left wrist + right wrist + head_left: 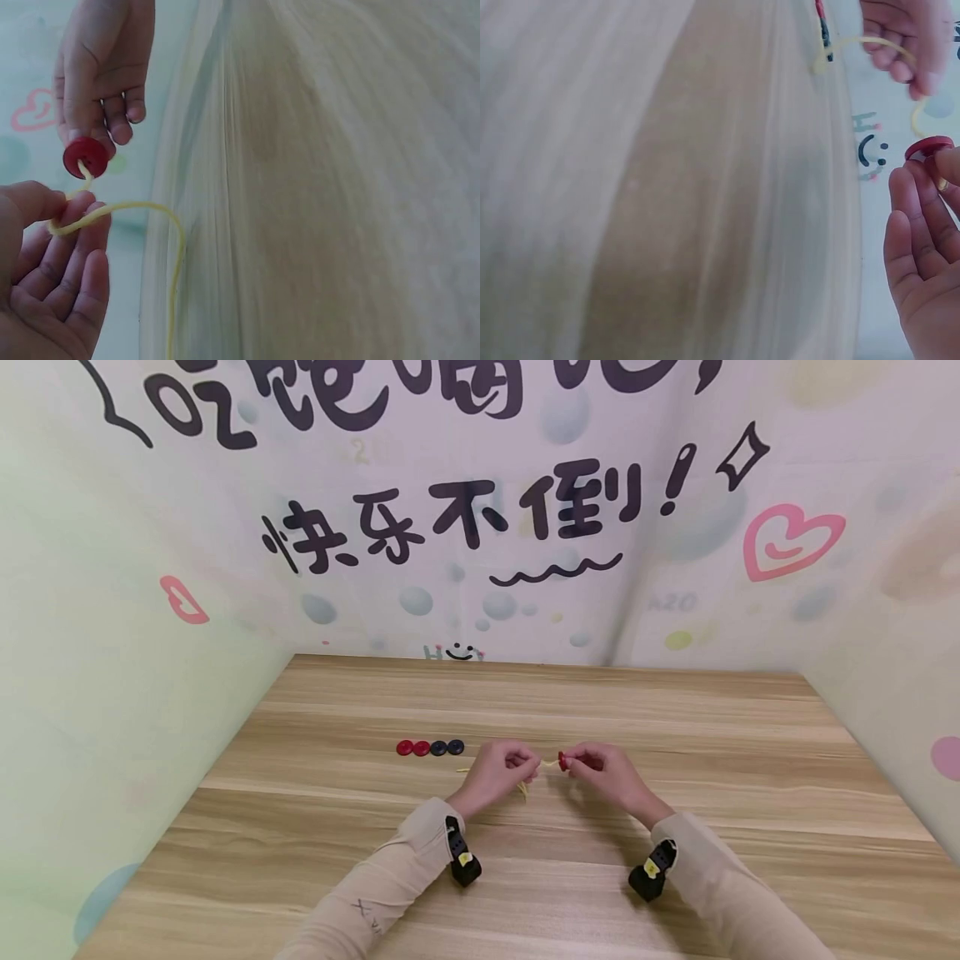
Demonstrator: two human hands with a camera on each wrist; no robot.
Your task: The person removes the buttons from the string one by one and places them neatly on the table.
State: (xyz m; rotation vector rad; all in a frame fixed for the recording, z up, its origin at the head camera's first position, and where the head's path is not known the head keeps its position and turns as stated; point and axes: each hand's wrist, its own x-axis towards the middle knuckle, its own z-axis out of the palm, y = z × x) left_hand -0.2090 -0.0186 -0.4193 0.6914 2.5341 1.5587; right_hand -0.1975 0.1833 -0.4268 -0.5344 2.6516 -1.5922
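Observation:
My left hand pinches a yellow string between thumb and fingertips. From there a length of it hangs down in the left wrist view. A short stretch of string runs across to a red button and enters one of its holes. My right hand pinches that button by thumb and forefinger, to the right of the left hand. In the right wrist view the button is seen nearly edge-on, and a bit of yellow shows by the right fingertips. Both hands are above the tabletop.
Two red buttons and two dark blue buttons lie in a row on the wooden table, left of the hands. Behind the table's far edge hangs a printed white backdrop.

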